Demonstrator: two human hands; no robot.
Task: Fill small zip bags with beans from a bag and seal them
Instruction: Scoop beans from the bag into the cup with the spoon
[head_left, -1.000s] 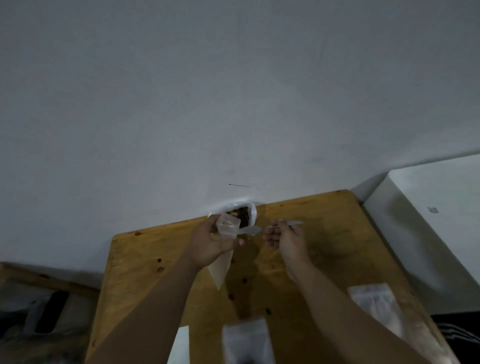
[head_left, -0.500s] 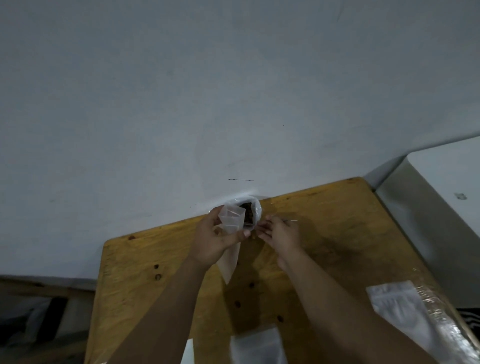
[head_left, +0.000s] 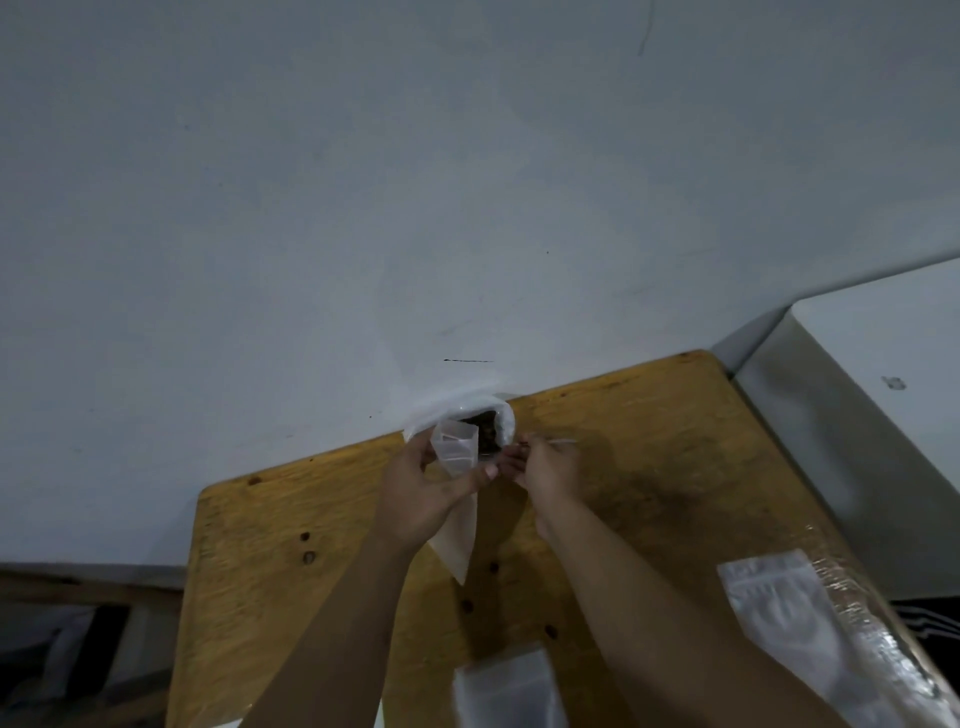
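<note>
Small zip bag held open at the bag of beans

My left hand (head_left: 421, 499) grips the small zip bag (head_left: 456, 453), its mouth open, touching the near side of the bag of beans (head_left: 501, 415). My right hand (head_left: 550, 467), just right of the bag of beans, pinches a thin spoon (head_left: 561, 441) whose bowl is hidden. Spare zip bags (head_left: 774, 597) lie flat on the wooden table (head_left: 260, 571), well nearer me.

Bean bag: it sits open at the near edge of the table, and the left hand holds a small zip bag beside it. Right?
No. In the head view the bean bag sits open at the far edge of the table, by the wall; the left hand holds a small zip bag beside it.
</note>
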